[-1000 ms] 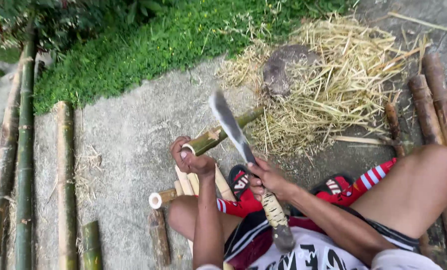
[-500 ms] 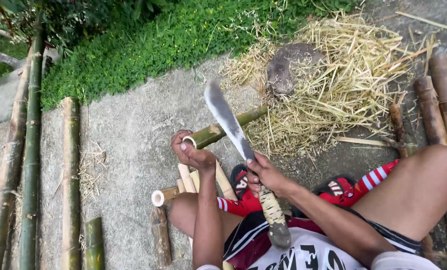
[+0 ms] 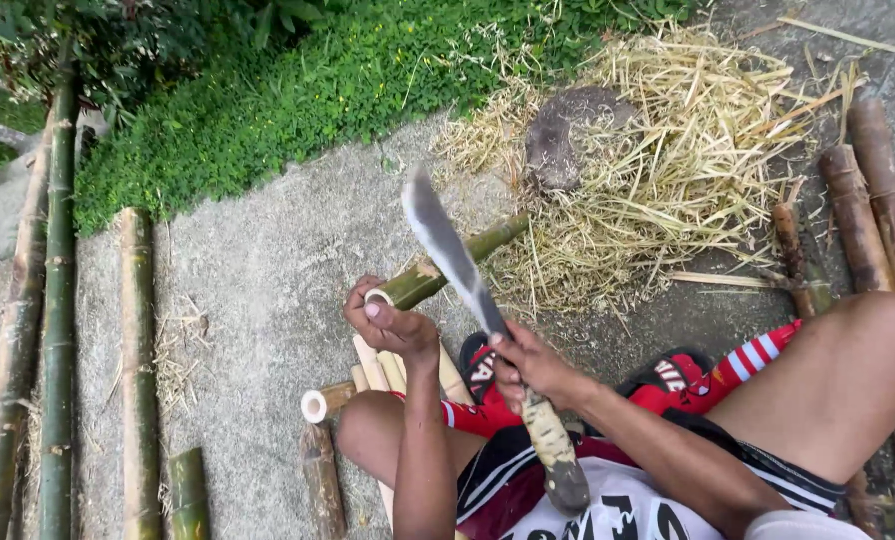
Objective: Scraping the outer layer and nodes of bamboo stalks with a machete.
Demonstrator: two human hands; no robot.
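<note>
Concrete ground (image 3: 267,260), bamboo poles (image 3: 137,360) lying flat, straw pile (image 3: 687,170), cut bamboo pieces (image 3: 322,475)

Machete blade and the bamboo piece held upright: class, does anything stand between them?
Nothing visible does. The machete, gripped in the right hand, is raised above and beside the bamboo piece whose cut end the left hand holds; only open air separates them.

1. Outdoor work spot on the ground, a rough yard for cutting bamboo.
2. Bare concrete slab (image 3: 247,260) underfoot, edged by a green grass bank (image 3: 297,90) and leafy bushes (image 3: 117,40).
3. Long bamboo poles (image 3: 57,300) laid along the left edge, thicker brown poles (image 3: 867,190) at the right.
4. Heap of dry straw-like shavings (image 3: 687,160) piled on the concrete.
5. Short cut bamboo pieces (image 3: 327,400) scattered near the legs; daylight, no bench or walls.
</note>
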